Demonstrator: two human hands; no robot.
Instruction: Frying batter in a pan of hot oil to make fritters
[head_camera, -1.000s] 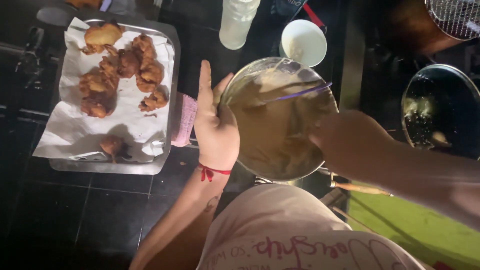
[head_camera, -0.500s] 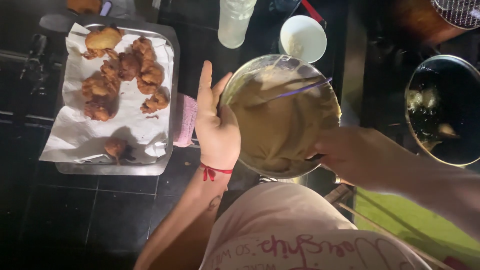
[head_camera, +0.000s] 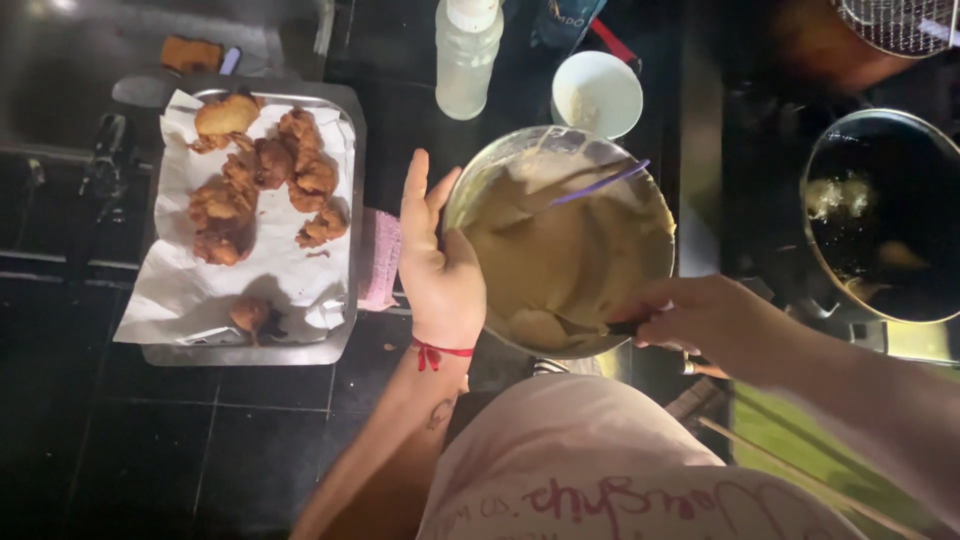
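The glass bowl (head_camera: 562, 240) is steadied by the left hand (head_camera: 437, 265), whose palm is pressed flat against the bowl's left wall, fingers extended upward and the thumb hooked on the rim (an open, bracing contact rather than a closed grasp). The right hand (head_camera: 712, 322) is closed at the bowl's lower right rim around a dark handle; what the handle belongs to cannot be told. The bowl is held over the dark countertop (head_camera: 220, 450) and is filled with pale batter (head_camera: 560, 265); a purple utensil (head_camera: 598, 183) lies across its upper part. A red cord (head_camera: 437, 352) is tied at the left wrist. Just left of that hand, a pink cloth (head_camera: 381, 258) is noted, then a paper-lined metal tray (head_camera: 345, 200) bearing browned fried pieces (head_camera: 262, 180). Beyond the bowl stand a white cup (head_camera: 597, 93) and a plastic bottle (head_camera: 467, 58). A dark pan (head_camera: 885, 215) sits to the right.
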